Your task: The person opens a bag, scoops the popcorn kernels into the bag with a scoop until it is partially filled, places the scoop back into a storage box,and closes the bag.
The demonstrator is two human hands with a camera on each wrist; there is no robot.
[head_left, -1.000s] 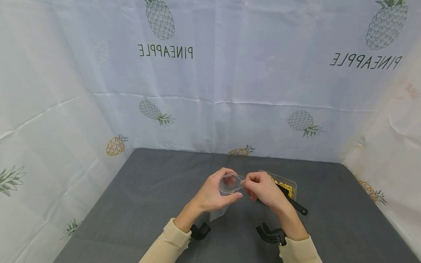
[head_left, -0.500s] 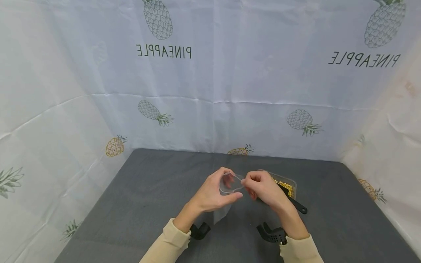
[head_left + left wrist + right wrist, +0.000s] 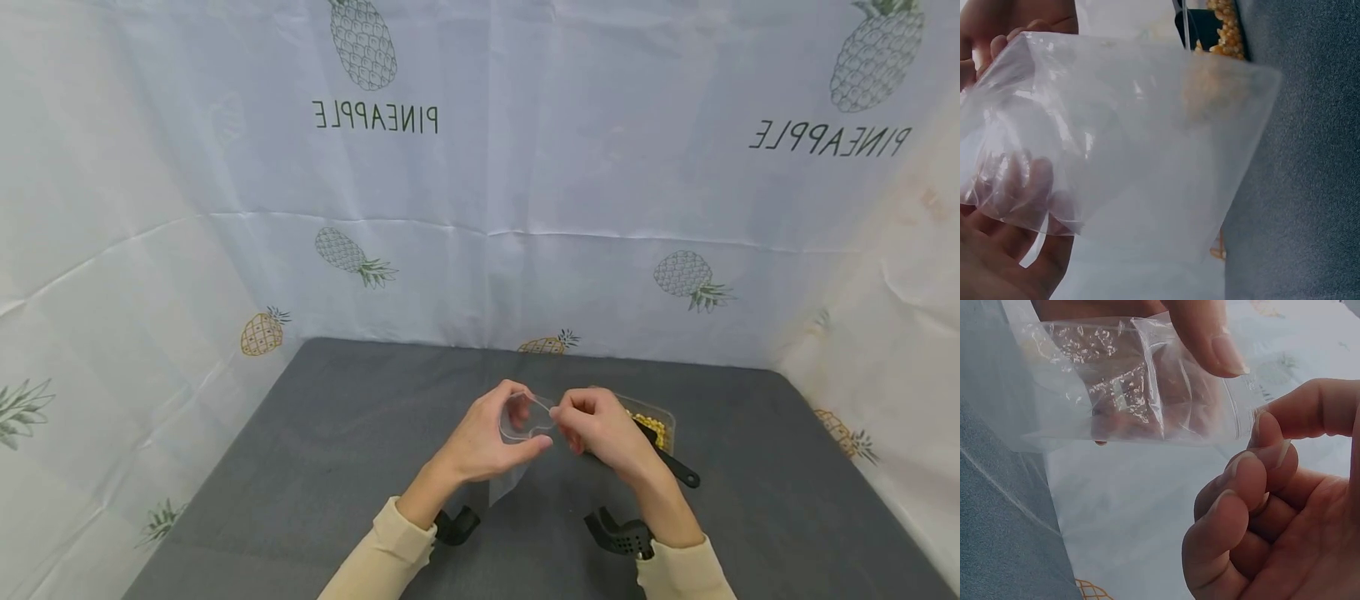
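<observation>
A clear plastic zip bag hangs over the table between both hands, its mouth spread into a rounded opening. My left hand curls round the mouth, thumb on the near side and fingers on the far side. At the mouth's right edge, my right hand pinches the rim between thumb and index finger; the right wrist view shows that pinch at the zip strip. In the left wrist view the bag's lower part looks flat, and yellow kernels show behind it.
Just beyond my right hand stands a clear tray of yellow corn kernels. A black scoop lies with its handle over the tray's near side. Pineapple-print sheets enclose the grey table at the back and sides.
The bag's lower end has swung slightly to the right, and its mouth has shifted shape a little. Both hands keep nearly the same place and grip.
</observation>
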